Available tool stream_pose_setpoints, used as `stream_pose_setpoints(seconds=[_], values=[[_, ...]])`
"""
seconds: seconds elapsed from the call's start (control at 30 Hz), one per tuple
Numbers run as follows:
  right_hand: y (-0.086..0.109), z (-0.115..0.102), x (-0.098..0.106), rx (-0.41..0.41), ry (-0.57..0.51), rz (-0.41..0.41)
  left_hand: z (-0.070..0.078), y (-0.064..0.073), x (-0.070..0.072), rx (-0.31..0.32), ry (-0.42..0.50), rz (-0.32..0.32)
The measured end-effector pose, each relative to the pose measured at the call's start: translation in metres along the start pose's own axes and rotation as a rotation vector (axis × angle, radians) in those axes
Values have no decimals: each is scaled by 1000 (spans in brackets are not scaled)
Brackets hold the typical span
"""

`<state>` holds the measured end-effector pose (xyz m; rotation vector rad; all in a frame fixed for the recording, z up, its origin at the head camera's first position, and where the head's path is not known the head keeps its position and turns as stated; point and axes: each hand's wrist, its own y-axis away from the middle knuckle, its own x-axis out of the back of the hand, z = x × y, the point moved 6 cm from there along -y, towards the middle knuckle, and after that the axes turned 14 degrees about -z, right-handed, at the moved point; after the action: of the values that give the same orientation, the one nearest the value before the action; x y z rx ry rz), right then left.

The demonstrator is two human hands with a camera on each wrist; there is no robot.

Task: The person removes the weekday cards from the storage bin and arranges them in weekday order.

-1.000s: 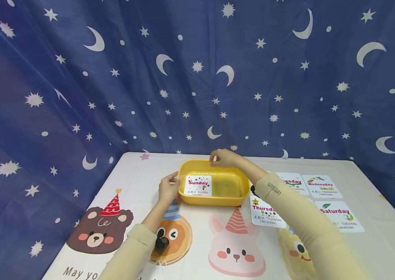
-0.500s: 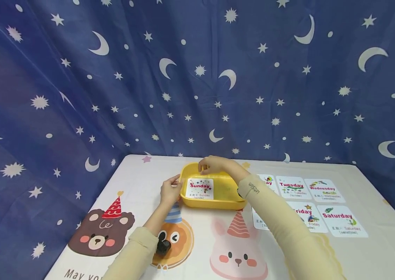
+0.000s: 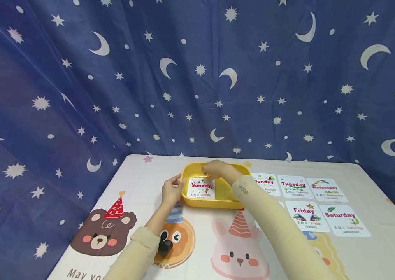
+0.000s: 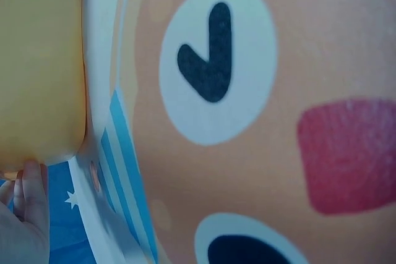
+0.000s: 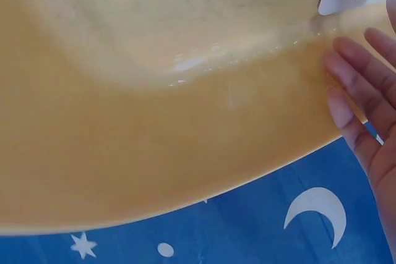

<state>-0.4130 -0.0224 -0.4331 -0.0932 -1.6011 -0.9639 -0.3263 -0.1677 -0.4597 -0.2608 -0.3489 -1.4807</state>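
A yellow plastic basin (image 3: 232, 204) stands toward the back of the table, with a white Sunday card (image 3: 201, 193) lying in its left half. At the basin's left end, my left hand (image 3: 172, 190) holds the rim; in the left wrist view, its fingers (image 4: 34, 183) lie against the wall. My right hand (image 3: 217, 169) reaches over the far side into the basin, just above the upper right of the Sunday card. In the right wrist view, its slightly bent fingers (image 5: 362, 72) are near the card's edge, with nothing seen between them.
Right of the basin lie day cards: Monday (image 3: 266, 184), Tuesday (image 3: 294, 186), Wednesday (image 3: 326, 189), Friday (image 3: 307, 216) and Saturday (image 3: 345, 220). My right sleeve covers most of another card. A starry blue curtain (image 3: 197, 97) hangs behind the printed tablecloth (image 3: 141, 175).
My right hand has gone from above the far rim down into the basin, toward the Sunday card. My left hand stays at the left rim. The head view has shifted slightly.
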Motion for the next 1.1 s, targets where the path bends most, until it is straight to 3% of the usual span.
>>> stream_pose_setpoints(seconds=[0.33, 0.53, 0.7, 0.9, 1.1], values=[[-14, -2, -16, -42, 50, -74, 0, 1, -1, -8, -8, -3], [-19, -1, -22, -131, 49, -149, 2, 2, 1, 1, -3, 1], [-16, -5, -22, -193, -9, -204, 5, 4, 1, 0, 11, -7], [-14, -5, -21, -208, -132, -192, 2, 3, 0, 8, 22, -10], [-7, -1, -11, -111, -308, -130, 2, 3, 0, -8, 16, -4]])
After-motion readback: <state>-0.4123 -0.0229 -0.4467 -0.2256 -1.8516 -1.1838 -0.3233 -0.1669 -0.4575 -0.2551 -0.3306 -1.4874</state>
